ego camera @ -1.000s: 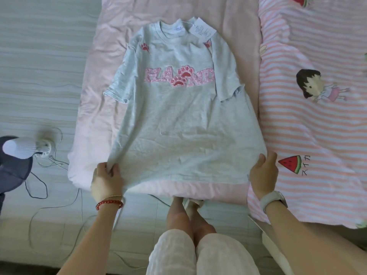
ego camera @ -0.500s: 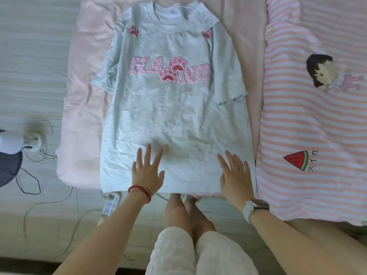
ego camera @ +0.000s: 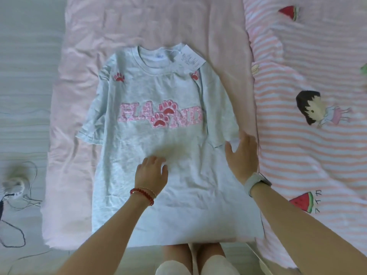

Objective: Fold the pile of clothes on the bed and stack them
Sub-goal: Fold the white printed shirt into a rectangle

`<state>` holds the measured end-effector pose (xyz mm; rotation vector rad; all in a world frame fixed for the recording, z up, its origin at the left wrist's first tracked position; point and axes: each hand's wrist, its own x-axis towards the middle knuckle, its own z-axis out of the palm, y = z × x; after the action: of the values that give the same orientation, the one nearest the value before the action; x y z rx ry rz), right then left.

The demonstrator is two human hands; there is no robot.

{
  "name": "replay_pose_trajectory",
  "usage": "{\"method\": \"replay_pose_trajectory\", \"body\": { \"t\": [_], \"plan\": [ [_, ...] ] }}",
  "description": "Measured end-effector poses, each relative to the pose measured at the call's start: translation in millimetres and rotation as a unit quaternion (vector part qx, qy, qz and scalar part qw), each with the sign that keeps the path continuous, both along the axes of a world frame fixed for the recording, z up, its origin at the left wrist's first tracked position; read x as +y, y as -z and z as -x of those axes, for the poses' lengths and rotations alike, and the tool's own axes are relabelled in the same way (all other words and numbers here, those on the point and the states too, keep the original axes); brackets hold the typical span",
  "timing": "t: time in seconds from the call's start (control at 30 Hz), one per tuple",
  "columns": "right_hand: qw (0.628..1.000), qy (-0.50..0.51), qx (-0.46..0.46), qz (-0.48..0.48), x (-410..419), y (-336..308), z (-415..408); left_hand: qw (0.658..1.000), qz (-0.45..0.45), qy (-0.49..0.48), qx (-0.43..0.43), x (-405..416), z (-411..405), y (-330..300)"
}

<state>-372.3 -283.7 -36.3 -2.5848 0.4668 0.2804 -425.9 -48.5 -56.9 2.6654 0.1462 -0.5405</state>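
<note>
T-shirt point(ego camera: 158, 155), grey with a pink paw-print logo across the chest, lies face up and spread flat on the pink sheet point(ego camera: 83, 56) of the bed, collar at the far end and hem at the near edge just in front of our knees. We have it laid out full length like this so that both sleeves and both side seams are in reach before any fold is made.

Our left hand point(ego camera: 152, 172) rests palm down on the middle of the shirt, below the logo; its grip holds nothing, and the fingers are blurred at the tips, so we cannot tell exactly how they lie. We judge it is there to flatten the cloth and pin the body in place. Our right hand point(ego camera: 241, 155) lies at the right edge of the shirt, right at the cuff of the right sleeve, fingers straight and grip wide, with a bit of pale cloth showing between thumb and fingers. Whether it pinches that cloth we cannot tell; it looks more like a press or a sweep.

A paper tag point(ego camera: 189, 58) sticks out at the collar. On the right lies the striped quilt point(ego camera: 307, 165), just beside the shirt. No stack is in view, so folding of this piece has not yet begun.
</note>
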Motion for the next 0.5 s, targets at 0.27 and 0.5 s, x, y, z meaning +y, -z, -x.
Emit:
{"method": "replay_pose_trajectory", "body": {
  "t": [0.27, 0.5],
  "plan": [
    [0.981, 0.119, 0.075, -0.130, -31.9, 12.6, -93.3, 0.997, 0.015, 0.075, -0.003, -33.6, -132.1, 10.1],
    [0.964, 0.171, -0.114, -0.171, -116.8, -53.0, -194.1, 0.990, 0.004, 0.136, -0.034, -85.1, -223.3, 3.3]
  ]
}}
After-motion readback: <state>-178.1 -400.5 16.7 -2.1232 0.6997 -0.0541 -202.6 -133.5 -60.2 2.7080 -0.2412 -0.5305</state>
